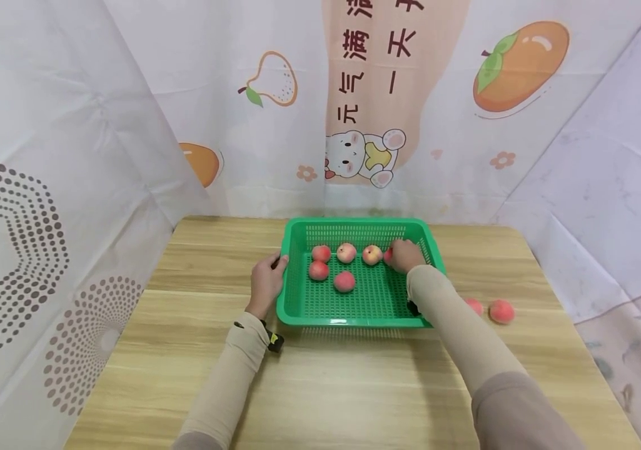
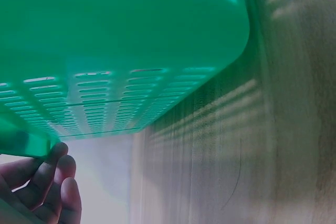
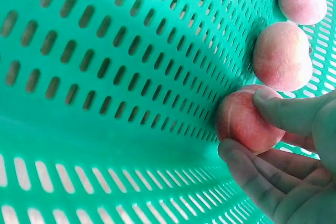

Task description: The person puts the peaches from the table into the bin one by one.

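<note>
A green plastic basket (image 1: pixel 348 322) with slotted walls stands on the table. My left hand (image 1: pixel 266 281) grips its left rim; the left wrist view shows those fingers (image 2: pixel 44 182) curled at the rim, below the slotted side. Inside the basket, toward the back right, my right hand (image 1: pixel 407 255) pinches a red peach (image 3: pixel 247 121) between thumb and fingers, close to the basket wall. A row of peaches runs on from it, the nearest being a yellowish-red peach (image 1: pixel 372 254). A pinkish peach (image 1: pixel 344 281) lies by itself nearer the basket's middle.
On the wooden table (image 1: pixel 331 387), right of the basket, lie two more peaches, one red peach (image 1: pixel 502 311) and one peach (image 1: pixel 473 305) partly behind my right sleeve. A printed white curtain (image 1: pixel 196 75) hangs along the table's back edge.
</note>
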A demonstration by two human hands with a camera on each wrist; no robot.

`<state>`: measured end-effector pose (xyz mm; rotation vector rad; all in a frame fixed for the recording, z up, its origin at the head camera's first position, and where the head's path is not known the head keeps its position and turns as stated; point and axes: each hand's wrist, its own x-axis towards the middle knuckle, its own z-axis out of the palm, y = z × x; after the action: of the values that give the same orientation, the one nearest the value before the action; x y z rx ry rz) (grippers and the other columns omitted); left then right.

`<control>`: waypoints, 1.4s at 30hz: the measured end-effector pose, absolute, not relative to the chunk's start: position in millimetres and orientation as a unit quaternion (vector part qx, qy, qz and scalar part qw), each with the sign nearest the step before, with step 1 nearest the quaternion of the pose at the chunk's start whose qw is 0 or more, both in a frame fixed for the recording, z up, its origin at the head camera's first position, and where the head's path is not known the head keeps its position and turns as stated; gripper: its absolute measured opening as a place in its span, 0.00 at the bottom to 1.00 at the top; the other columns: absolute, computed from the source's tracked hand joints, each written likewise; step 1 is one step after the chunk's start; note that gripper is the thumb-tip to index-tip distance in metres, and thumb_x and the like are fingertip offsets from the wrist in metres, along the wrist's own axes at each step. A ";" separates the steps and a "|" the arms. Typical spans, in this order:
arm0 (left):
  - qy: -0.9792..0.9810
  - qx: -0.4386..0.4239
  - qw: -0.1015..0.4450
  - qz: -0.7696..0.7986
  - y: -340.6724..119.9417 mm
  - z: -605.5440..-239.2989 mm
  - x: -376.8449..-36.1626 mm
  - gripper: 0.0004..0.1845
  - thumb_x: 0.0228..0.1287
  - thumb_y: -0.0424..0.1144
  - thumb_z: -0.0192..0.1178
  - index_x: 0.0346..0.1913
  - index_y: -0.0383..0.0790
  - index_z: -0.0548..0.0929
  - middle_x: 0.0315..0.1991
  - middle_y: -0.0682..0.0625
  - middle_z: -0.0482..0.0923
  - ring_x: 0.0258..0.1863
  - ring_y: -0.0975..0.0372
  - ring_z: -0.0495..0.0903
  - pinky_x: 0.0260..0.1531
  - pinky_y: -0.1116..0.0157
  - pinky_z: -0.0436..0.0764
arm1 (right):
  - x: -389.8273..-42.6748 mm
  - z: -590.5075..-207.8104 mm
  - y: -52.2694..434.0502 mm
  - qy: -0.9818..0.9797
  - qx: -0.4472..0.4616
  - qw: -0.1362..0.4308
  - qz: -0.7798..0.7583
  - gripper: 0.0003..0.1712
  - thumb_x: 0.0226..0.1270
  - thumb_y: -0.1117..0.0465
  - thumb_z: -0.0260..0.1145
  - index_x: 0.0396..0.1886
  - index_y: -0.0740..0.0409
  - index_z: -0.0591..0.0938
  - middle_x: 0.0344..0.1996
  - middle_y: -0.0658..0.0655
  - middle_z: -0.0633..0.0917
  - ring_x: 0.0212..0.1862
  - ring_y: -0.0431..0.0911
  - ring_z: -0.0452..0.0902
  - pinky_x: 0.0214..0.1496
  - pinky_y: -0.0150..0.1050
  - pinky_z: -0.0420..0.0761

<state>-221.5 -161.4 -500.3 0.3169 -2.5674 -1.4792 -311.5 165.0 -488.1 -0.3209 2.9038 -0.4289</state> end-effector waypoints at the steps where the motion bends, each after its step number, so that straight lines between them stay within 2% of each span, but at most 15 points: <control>1: -0.858 0.106 0.083 -0.495 -161.7 -500.3 -222.0 0.24 0.73 0.50 0.53 0.62 0.37 0.79 0.55 0.40 0.82 0.51 0.50 0.83 0.48 0.52 0.81 | -311.6 -486.3 164.4 0.979 -0.107 0.094 -0.144 0.10 0.66 0.61 0.60 0.37 0.65 0.82 0.31 0.64 0.81 0.31 0.53 0.72 0.36 0.46 0.71; 4: -0.858 0.103 0.085 -0.496 -161.8 -499.8 -222.1 0.24 0.73 0.50 0.53 0.62 0.37 0.78 0.55 0.40 0.82 0.51 0.50 0.82 0.49 0.52 0.81 | -312.4 -484.8 163.6 0.981 -0.101 0.093 -0.141 0.14 0.65 0.61 0.62 0.45 0.66 0.82 0.37 0.65 0.83 0.35 0.55 0.75 0.39 0.48 0.74; 7: -0.859 0.103 0.085 -0.495 -161.8 -498.2 -221.1 0.24 0.74 0.49 0.52 0.62 0.37 0.78 0.56 0.40 0.82 0.52 0.50 0.82 0.50 0.52 0.81 | -313.6 -488.6 164.5 0.981 -0.097 0.095 -0.136 0.16 0.65 0.61 0.62 0.48 0.67 0.82 0.39 0.66 0.83 0.36 0.56 0.77 0.39 0.49 0.75; 12: -0.862 0.106 0.077 -0.490 -160.5 -495.1 -219.4 0.24 0.74 0.50 0.52 0.63 0.37 0.78 0.57 0.40 0.81 0.53 0.49 0.82 0.51 0.52 0.80 | -316.1 -498.0 167.4 0.982 -0.093 0.088 -0.137 0.11 0.64 0.62 0.61 0.42 0.64 0.82 0.35 0.64 0.83 0.32 0.54 0.74 0.36 0.48 0.73; 16: -0.863 0.108 0.072 -0.488 -160.2 -494.3 -218.9 0.25 0.74 0.50 0.52 0.64 0.37 0.77 0.58 0.40 0.80 0.54 0.49 0.81 0.51 0.52 0.80 | -315.1 -498.2 166.5 0.982 -0.092 0.083 -0.143 0.06 0.64 0.62 0.59 0.33 0.61 0.80 0.29 0.61 0.80 0.28 0.52 0.69 0.33 0.46 0.69; 22: -0.863 0.109 0.075 -0.487 -160.7 -495.8 -219.9 0.25 0.73 0.50 0.52 0.63 0.38 0.77 0.57 0.40 0.81 0.54 0.49 0.82 0.51 0.51 0.80 | -312.5 -493.3 163.2 0.981 -0.089 0.086 -0.150 0.09 0.65 0.62 0.58 0.25 0.58 0.75 0.23 0.58 0.76 0.27 0.51 0.66 0.34 0.46 0.67; 32: -0.864 0.107 0.080 -0.486 -162.8 -495.8 -219.9 0.24 0.73 0.50 0.53 0.63 0.38 0.78 0.57 0.40 0.81 0.53 0.49 0.82 0.51 0.51 0.80 | -313.2 -491.4 161.9 0.980 -0.081 0.095 -0.156 0.14 0.64 0.64 0.57 0.19 0.55 0.69 0.20 0.57 0.71 0.26 0.50 0.63 0.34 0.45 0.66; 37: -0.862 0.108 0.084 -0.487 -162.5 -495.3 -219.7 0.24 0.73 0.49 0.53 0.63 0.37 0.78 0.57 0.40 0.81 0.54 0.49 0.81 0.51 0.51 0.80 | -315.4 -489.5 163.5 0.980 -0.085 0.104 -0.149 0.11 0.64 0.63 0.59 0.21 0.55 0.73 0.22 0.57 0.74 0.27 0.50 0.64 0.34 0.45 0.66; 42: -0.864 0.112 0.073 -0.485 -161.0 -495.5 -219.9 0.25 0.73 0.50 0.53 0.63 0.37 0.78 0.59 0.40 0.80 0.56 0.48 0.80 0.53 0.51 0.79 | -318.2 -487.9 166.0 0.976 -0.082 0.140 -0.145 0.16 0.65 0.62 0.55 0.17 0.52 0.65 0.18 0.54 0.66 0.25 0.48 0.59 0.32 0.43 0.65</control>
<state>-219.9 -161.0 -495.5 0.3353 -2.5967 -1.4562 -318.2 166.0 -487.9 -0.2374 2.8205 -0.4181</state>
